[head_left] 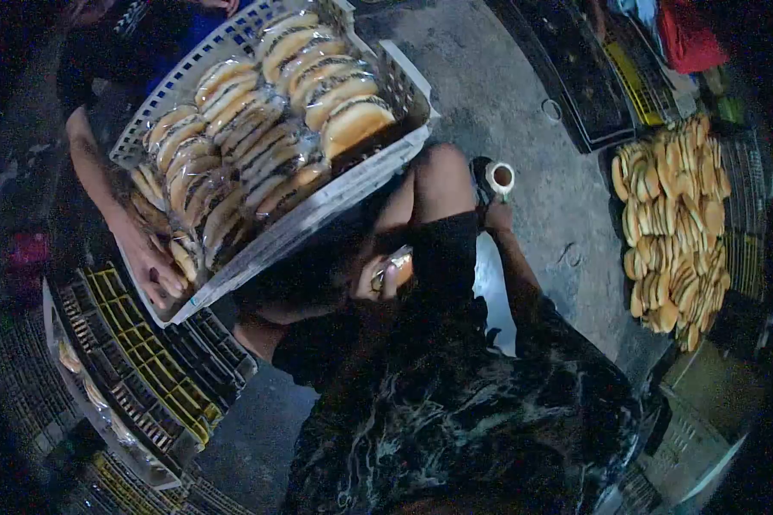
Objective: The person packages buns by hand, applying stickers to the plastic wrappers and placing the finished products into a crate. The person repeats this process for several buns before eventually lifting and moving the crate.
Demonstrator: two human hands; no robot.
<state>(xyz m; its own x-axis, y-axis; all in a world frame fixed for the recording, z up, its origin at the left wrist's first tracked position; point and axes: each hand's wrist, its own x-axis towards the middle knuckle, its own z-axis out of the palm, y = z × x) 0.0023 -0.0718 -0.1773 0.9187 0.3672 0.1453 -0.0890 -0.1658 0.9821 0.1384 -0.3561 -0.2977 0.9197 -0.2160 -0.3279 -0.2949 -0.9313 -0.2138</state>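
Far left: a co-worker's arm comes down from the top edge, the co-worker's hand [153, 268] gripping the low corner of a white plastic crate [378, 159]. Crate is tilted, held up off the floor, packed w/ rows of buns in clear bags [258, 129]. Below that hand sit stacked dark crates w/ yellow grid inserts [142, 360], a few wrapped items tucked along their left side.

Centre: the person's own body fills the lower middle, dark patterned clothing, bare knee up under the crate's right end. Left hand [389, 276] sits just below the crate's lower edge, grip closed around a bagged bun [399, 268]; plastic glints at the fingers. That bun is apart from the crate, close to the knee.

Right of centre: the right arm runs up along the thigh; right hand [496, 215] rests near a small cup w/ dark liquid [500, 177] on the concrete floor [507, 94]. Cannot tell if the right grip is open or closed, too dark & small.

Right: a big pile of unwrapped buns [674, 223] heaped on a dark tray, well apart from the crate. Red cloth [691, 34] top right.
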